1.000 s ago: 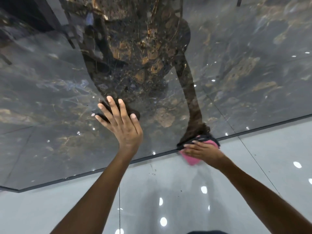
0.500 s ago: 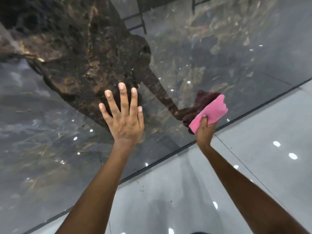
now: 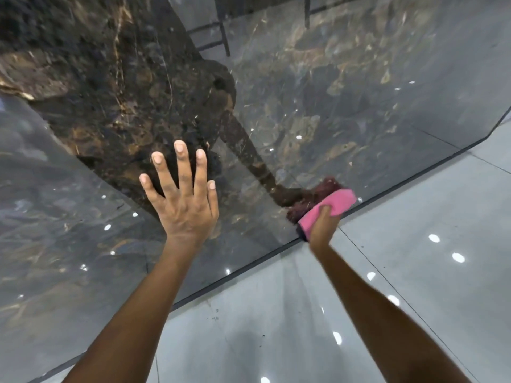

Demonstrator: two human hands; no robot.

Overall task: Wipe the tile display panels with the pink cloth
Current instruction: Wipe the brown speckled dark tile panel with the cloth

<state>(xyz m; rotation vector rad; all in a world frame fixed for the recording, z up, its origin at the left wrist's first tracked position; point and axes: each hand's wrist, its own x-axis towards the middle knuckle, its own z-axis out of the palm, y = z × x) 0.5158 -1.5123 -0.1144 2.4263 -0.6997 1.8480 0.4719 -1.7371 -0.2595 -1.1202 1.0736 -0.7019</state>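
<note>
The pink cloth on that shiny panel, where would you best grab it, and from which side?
Probably its lower end, coming from below, as the right hand does now. The pink cloth is a folded pad lying against the tile panel near its bottom edge, so fingers curled round the lower end leave the upper part lying on the surface. The left hand rests spread on the panel.

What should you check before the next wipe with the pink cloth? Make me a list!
1. Right hand holds the pink cloth: ok.
2. Cloth touches the dark tile panel, near its bottom edge: ok.
3. Left hand flat on the panel, fingers spread: ok.
4. Left hand clear of the cloth: ok, well apart.
5. Panel above the cloth already clean: cannot tell, too shiny with reflections.
6. Grey floor has dark specks below the panel: not ok.
</note>
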